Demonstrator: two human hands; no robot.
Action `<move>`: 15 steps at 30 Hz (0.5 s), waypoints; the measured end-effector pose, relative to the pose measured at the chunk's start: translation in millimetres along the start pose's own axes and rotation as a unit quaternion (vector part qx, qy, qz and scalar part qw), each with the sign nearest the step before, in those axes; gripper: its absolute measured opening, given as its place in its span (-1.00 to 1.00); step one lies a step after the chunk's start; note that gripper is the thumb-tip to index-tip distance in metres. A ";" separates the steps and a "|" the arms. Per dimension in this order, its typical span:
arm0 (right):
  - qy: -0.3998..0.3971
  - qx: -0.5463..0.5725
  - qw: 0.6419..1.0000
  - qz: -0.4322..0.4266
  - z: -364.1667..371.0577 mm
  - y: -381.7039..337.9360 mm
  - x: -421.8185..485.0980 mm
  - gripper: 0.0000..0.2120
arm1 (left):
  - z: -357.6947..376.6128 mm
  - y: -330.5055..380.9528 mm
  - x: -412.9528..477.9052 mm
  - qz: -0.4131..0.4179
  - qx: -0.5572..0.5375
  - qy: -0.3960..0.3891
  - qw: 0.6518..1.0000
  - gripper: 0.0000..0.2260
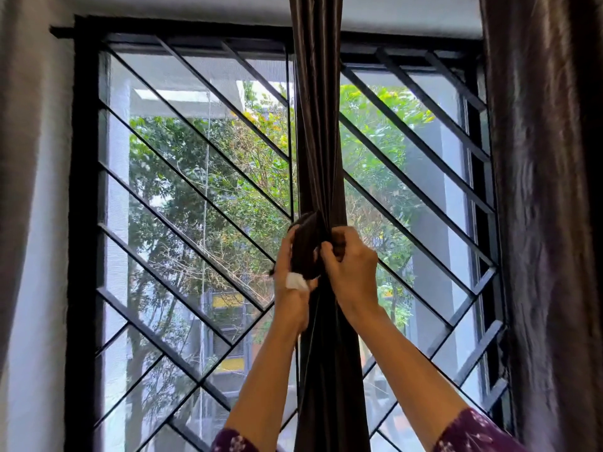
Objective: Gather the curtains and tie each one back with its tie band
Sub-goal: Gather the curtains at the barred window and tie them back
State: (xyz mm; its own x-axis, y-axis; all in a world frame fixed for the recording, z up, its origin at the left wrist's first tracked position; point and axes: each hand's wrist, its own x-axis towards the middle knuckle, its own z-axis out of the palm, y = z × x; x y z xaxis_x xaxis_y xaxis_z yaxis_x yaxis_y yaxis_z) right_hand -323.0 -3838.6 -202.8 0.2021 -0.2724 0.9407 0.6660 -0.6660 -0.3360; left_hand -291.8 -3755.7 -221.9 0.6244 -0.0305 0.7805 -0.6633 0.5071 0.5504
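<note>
- Hanging down the middle of the window, the curtain (318, 141) is drawn into a narrow bundle, tightest at the height of both raised hands.
- The tie band (306, 246), a dark strip, lies against the bundle's left side, with a white tag (296, 282) at its lower end.
- The left hand (284, 265) curls round the band.
- The right hand (350, 262) grips the bundle from the right, fingers curled, just beside the band.
- A second curtain (548, 223) hangs well apart at the right, past the black window frame (81, 223).
</note>
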 end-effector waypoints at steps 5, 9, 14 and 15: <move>-0.051 0.010 0.998 -0.048 -1.7 1.5 1.5 -0.80 | 11.9 26.0 23.3 -0.077 -0.037 0.133 0.988 -0.84; -0.060 -0.012 0.996 -0.066 -1.6 4.4 2.6 -0.77 | 15.1 40.6 37.7 -0.205 -0.122 0.139 0.961 -0.84; -0.068 0.009 0.991 -0.116 -4.9 3.3 -0.4 -0.84 | 19.0 50.3 49.0 -0.284 -0.138 0.088 0.945 -0.67; -0.072 0.010 0.989 -0.130 -5.0 6.2 -0.8 -0.87 | 18.5 49.7 49.9 -0.291 -0.132 0.080 0.944 -0.62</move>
State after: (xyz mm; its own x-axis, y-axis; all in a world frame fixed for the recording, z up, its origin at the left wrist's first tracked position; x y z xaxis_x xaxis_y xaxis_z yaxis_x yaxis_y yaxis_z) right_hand -322.6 -3846.0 -205.9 0.1212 0.0080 0.9926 0.7225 -0.6864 -0.0827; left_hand -301.3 -3747.9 -150.1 0.9200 -0.2501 0.3017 -0.0752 0.6428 0.7623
